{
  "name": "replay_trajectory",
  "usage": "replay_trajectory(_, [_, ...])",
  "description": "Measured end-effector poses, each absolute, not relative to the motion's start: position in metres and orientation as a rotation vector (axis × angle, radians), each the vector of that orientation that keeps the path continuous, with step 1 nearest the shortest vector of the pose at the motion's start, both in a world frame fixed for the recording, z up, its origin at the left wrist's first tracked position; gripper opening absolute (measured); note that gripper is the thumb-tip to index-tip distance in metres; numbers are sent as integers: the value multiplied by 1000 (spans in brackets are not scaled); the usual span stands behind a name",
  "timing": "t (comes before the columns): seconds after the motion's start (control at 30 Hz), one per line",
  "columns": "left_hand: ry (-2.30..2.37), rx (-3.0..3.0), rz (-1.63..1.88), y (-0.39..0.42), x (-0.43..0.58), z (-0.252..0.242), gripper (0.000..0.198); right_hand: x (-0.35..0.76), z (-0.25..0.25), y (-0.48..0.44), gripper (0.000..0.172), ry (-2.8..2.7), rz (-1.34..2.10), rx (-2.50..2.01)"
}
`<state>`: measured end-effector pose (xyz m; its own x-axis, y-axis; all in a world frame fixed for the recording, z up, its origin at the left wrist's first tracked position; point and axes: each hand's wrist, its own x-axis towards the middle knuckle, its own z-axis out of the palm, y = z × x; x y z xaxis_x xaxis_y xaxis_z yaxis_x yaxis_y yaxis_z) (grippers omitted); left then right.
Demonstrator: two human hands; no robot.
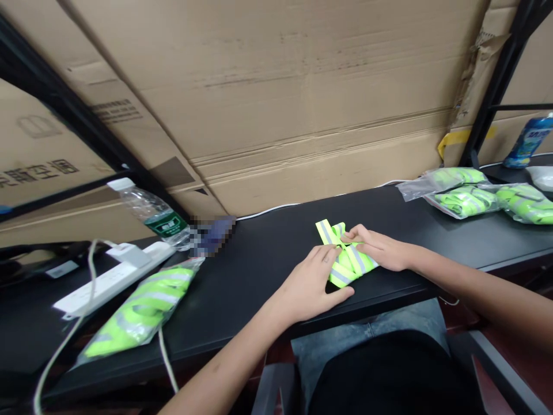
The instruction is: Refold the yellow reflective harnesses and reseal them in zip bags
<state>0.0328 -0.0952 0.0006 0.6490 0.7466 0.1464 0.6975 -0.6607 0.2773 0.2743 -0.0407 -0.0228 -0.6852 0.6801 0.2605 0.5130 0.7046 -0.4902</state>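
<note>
"Where is the neon strap bundle [358, 262]?"

"On the black desk [250, 276], near its front edge, between the person's two hands."

"How does the left hand [313, 282] meet it?"

"Palm down on the bundle's left side. The fingertips overlap the strap, and the thumb is spread away from them, with a flat, grey-striped length showing in the gap."

"And the right hand [380, 248]?"

"It reaches in from the opposite side, fingers bent over the bundle's upper right. Whether they pinch the strap, one cannot tell."

"Does any strap reach past the fingers?"

"Yes, one flat end juts beyond both hands' fingertips, toward the cardboard [302, 115]."
</note>
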Motion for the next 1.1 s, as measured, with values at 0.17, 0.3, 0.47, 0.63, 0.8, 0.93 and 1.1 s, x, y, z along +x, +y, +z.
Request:
replay_trajectory(0.17, [1193,2648,477,-97,36,-2,53,276,-26,-41,31,-2470,553,-914])
replay_trajectory(0.3, [1182,2657,515,-96,36,-5,44,272,-26,-50,38,-2457,436,-998])
replay_trajectory(0.47, [1205,2661,522,-96,37,-8,40,269,-29,-65,36,-2357,89,-1188])
replay_trajectory(0.63, [1198,2637,541,-96,35,-4,33,275,-23,-79,40,-2451,-121,-1099])
replay_trajectory(0.8, [1154,2613,566,-103,35,-3,30,291,-19,-102,70,-2609,-110,-808])
replay_trajectory(0.93, [1193,2559,606,-110,41,-5,31,296,-32,-120,78,-2581,-322,-745])
replay_trajectory(1.1, [1139,2490,508,-111,49,2,35,293,-38,-130,53,-2498,-571,-661])
